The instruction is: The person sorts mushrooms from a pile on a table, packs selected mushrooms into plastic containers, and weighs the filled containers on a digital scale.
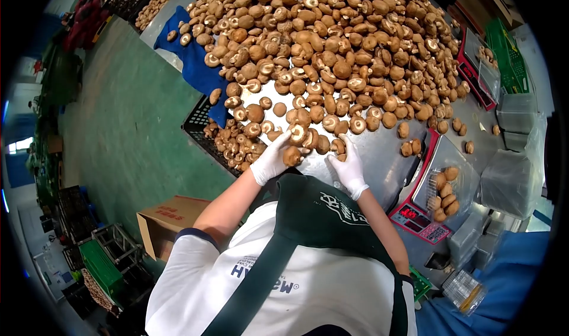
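Observation:
A large heap of brown shiitake mushrooms (342,69) covers the metal table (379,158) in front of me. My left hand (274,160), in a white glove, is closed around a mushroom (292,156) at the table's near edge, with more mushrooms touching its fingertips. My right hand (349,167), gloved too, has its thumb and fingers about another mushroom (338,147). Between the two hands lies a short row of mushrooms, one of them a brown cap (322,144).
On my right, a red scale (412,220) bears a clear tray (431,191) of mushrooms. A second scale (474,78) stands farther off, near stacked clear trays (504,182). Left of the table are a black crate (198,122) of mushrooms, a blue cloth (198,69) and a cardboard box (169,220).

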{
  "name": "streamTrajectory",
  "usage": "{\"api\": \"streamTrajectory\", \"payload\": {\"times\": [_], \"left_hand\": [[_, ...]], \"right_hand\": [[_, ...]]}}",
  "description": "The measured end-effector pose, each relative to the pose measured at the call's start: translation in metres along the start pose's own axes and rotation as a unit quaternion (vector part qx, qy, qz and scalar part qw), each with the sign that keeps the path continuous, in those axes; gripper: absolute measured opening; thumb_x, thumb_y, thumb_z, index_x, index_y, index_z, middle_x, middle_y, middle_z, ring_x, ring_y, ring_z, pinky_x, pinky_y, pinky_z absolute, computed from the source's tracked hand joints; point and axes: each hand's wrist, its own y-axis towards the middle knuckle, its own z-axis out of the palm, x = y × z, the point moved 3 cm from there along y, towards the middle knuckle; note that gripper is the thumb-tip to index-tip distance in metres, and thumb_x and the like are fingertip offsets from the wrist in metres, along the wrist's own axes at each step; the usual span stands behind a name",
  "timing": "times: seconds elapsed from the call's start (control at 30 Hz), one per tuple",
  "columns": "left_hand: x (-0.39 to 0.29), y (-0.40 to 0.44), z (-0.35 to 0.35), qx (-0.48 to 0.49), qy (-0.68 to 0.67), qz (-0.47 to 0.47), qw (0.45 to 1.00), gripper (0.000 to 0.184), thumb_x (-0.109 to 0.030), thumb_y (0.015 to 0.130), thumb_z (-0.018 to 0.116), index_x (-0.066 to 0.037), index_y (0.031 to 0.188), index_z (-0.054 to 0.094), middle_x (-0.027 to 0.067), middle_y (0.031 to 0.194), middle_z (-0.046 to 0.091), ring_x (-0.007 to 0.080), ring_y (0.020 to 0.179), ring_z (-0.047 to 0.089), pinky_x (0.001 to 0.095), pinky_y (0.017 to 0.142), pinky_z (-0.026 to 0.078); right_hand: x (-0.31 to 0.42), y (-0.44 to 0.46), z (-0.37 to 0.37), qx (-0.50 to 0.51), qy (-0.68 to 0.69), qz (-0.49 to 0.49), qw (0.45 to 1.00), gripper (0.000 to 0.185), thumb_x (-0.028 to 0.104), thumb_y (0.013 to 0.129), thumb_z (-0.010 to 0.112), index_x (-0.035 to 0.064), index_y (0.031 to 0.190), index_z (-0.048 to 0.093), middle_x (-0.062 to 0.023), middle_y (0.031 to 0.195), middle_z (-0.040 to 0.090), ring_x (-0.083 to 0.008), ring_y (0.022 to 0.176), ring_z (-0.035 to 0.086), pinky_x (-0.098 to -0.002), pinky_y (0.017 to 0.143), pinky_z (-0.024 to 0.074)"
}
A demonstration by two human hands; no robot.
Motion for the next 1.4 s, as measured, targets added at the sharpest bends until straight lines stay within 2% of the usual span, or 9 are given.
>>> {"api": "streamTrajectory", "payload": {"times": [0.2,0.33,0.4,0.53,0.67,0.87,1.1,1.2,1.4], "left_hand": [[-0.002,-0.022,-0.060,-0.058,0.124,0.113,0.984,0.045,-0.028,0.098,0.057,-0.008,0.137,0.049,0.0052,0.130,0.058,0.0179,0.117,0.057,0.0357,0.100,0.045],[-0.021,-0.060,-0.094,-0.209,0.182,0.155,0.948,0.054,-0.027,0.096,0.059,-0.003,0.142,0.043,0.0082,0.137,0.053,0.0194,0.124,0.052,0.0325,0.105,0.040],[-0.026,-0.071,-0.124,-0.324,0.197,0.189,0.906,0.066,-0.030,0.094,0.060,-0.005,0.149,0.032,0.0117,0.147,0.042,0.0245,0.134,0.042,0.0392,0.111,0.034],[-0.038,-0.083,-0.117,-0.435,0.473,0.339,0.687,0.068,-0.018,0.091,0.064,0.000,0.148,0.031,0.0205,0.148,0.036,0.0313,0.137,0.035,0.0374,0.115,0.027],[-0.040,-0.058,-0.029,-0.278,0.647,0.458,0.542,0.057,-0.013,0.082,0.067,-0.003,0.135,0.048,0.0193,0.135,0.048,0.0349,0.129,0.043,0.0443,0.112,0.030],[-0.033,0.037,0.032,-0.140,0.819,0.347,0.435,0.056,-0.019,0.076,0.071,-0.010,0.128,0.054,0.0127,0.123,0.054,0.0325,0.118,0.049,0.0451,0.104,0.036],[-0.032,0.016,0.026,-0.035,0.841,0.283,0.459,0.039,-0.016,0.075,0.069,-0.008,0.111,0.057,0.0149,0.104,0.053,0.0340,0.102,0.055,0.0424,0.086,0.048],[-0.016,-0.005,0.008,-0.022,0.847,0.228,0.480,0.042,-0.020,0.075,0.072,-0.009,0.113,0.057,0.0139,0.108,0.052,0.0328,0.103,0.055,0.0425,0.088,0.047],[-0.011,-0.030,-0.008,-0.091,0.718,0.214,0.656,0.043,-0.012,0.076,0.071,-0.005,0.116,0.056,0.0146,0.113,0.051,0.0329,0.110,0.054,0.0393,0.097,0.044]], "right_hand": [[0.024,0.004,0.034,0.126,0.017,-0.016,0.992,0.071,0.019,0.079,0.074,0.0082,0.142,0.044,-0.0171,0.130,0.053,-0.0290,0.117,0.056,-0.0356,0.100,0.0457],[0.073,-0.003,0.094,0.401,0.173,-0.116,0.892,0.078,0.019,0.084,0.069,0.0088,0.151,0.031,-0.0189,0.143,0.045,-0.0316,0.125,0.052,-0.0366,0.108,0.0399],[0.083,-0.001,0.108,0.385,0.118,-0.257,0.879,0.076,0.020,0.087,0.065,0.0121,0.153,0.028,-0.0195,0.146,0.042,-0.0331,0.127,0.051,-0.0371,0.108,0.0403],[0.118,0.008,0.066,0.246,0.052,-0.206,0.946,0.053,0.019,0.089,0.066,0.0080,0.138,0.052,-0.0171,0.136,0.055,-0.0313,0.127,0.052,-0.0372,0.107,0.0415],[0.082,0.050,0.018,-0.110,-0.285,-0.204,0.930,0.037,0.011,0.074,0.067,0.0093,0.110,0.062,-0.0092,0.114,0.060,-0.0288,0.109,0.054,-0.0443,0.097,0.0384],[0.039,0.039,0.012,-0.064,-0.286,-0.211,0.932,0.038,0.013,0.075,0.069,0.0084,0.112,0.062,-0.0108,0.106,0.062,-0.0311,0.099,0.057,-0.0449,0.089,0.0409],[0.019,0.003,0.017,0.048,0.003,-0.141,0.989,0.035,0.010,0.081,0.069,0.0054,0.115,0.062,-0.0104,0.106,0.066,-0.0265,0.093,0.064,-0.0376,0.081,0.0515],[0.011,0.000,0.016,0.145,0.298,0.093,0.939,0.038,0.005,0.088,0.064,0.0028,0.126,0.059,-0.0088,0.111,0.066,-0.0144,0.088,0.064,-0.0280,0.073,0.0525],[0.016,-0.002,0.002,0.133,0.326,0.061,0.934,0.041,-0.002,0.089,0.057,0.0010,0.130,0.056,-0.0058,0.110,0.063,-0.0101,0.091,0.061,-0.0228,0.073,0.0509]]}}
